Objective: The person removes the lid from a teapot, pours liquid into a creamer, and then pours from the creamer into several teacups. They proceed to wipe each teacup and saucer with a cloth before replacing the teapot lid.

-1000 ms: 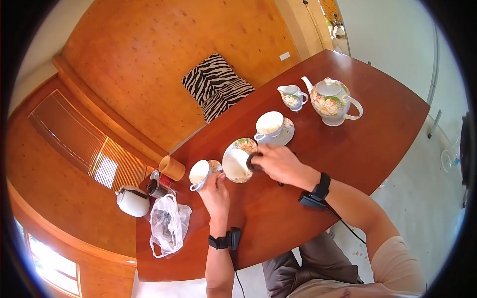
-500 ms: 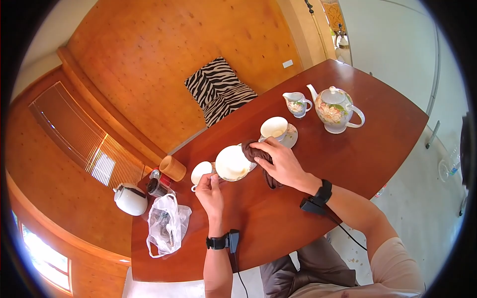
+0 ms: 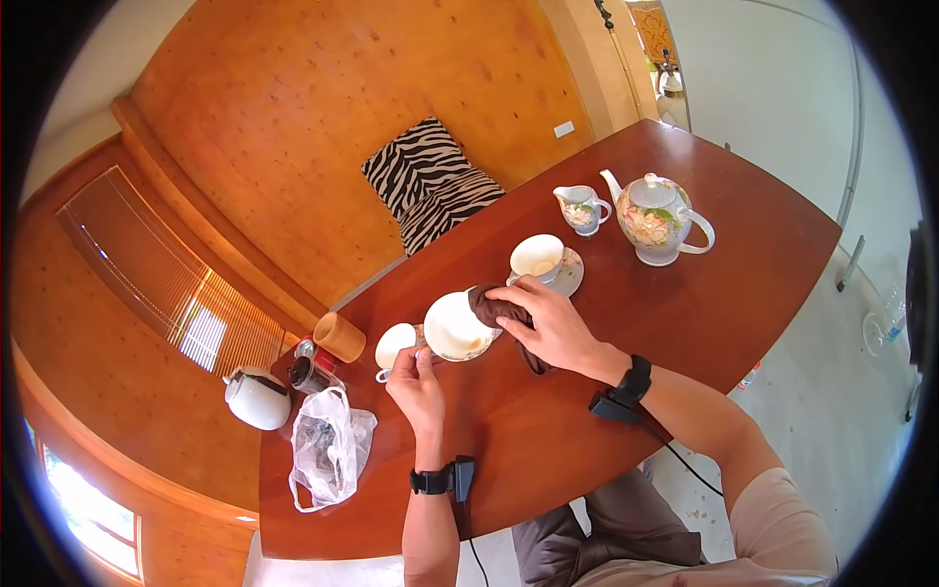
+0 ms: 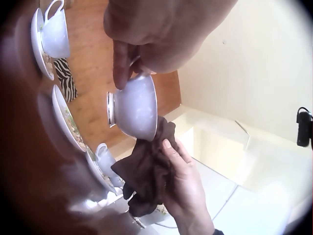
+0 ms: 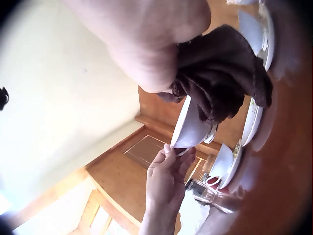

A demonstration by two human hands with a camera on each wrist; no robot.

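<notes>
A white teacup (image 3: 453, 328) is held tilted in the air, its opening toward the head camera. My left hand (image 3: 416, 393) pinches it at the handle side. In the left wrist view the cup's pale blue outside (image 4: 137, 107) and footed base show. My right hand (image 3: 565, 331) grips a dark brown cloth (image 3: 496, 308), bunched over the cup's far rim. Below the cup, a flowered saucer (image 4: 68, 118) lies on the table. To the left stands another cup (image 3: 395, 344), and to the right a third cup (image 3: 537, 256) on its saucer (image 3: 571, 277).
A flowered teapot (image 3: 649, 223) and a small milk jug (image 3: 583, 210) stand at the far right of the brown table (image 3: 528, 440). On the left are a clear plastic bag (image 3: 333, 445), a white kettle (image 3: 257, 397), a dark-topped jar (image 3: 311, 375) and a wooden cup (image 3: 339, 336). A zebra-striped chair (image 3: 430, 181) stands beyond.
The teacup has turned its opening more toward the head camera and now covers most of the saucer behind it. The cloth shows more fully, at the cup's upper right rim.
</notes>
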